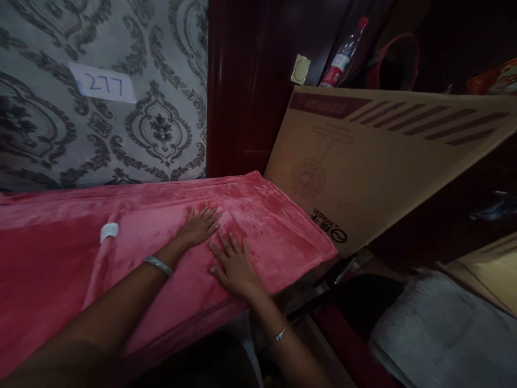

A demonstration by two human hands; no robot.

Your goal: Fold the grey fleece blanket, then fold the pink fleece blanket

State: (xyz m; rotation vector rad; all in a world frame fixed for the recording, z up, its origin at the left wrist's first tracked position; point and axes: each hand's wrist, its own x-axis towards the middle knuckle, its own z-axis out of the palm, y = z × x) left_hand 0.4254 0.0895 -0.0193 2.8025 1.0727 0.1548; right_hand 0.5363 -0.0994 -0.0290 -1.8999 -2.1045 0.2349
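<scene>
A pink plush cloth (278,215) is spread over a long flat surface and hangs a little past its near edge. My left hand (200,225) lies flat on the cloth with its fingers stretched toward the right. Close beside it, my right hand (234,267) also rests palm down, fingers spread. Neither hand grips anything. Left of my hands, a narrow rolled strip of the same pink fabric (99,269) runs across the cloth, with a white band (109,231) around it. What lies beneath the cloth is hidden.
Patterned wallpaper (161,124) with a paper marked 277 (103,82) stands behind. A large cardboard box (363,145) leans at the cloth's right end. Beyond it are a plastic bottle (343,56) and a dark red cabinet (250,81). Grey fluffy fabric (448,328) lies lower right.
</scene>
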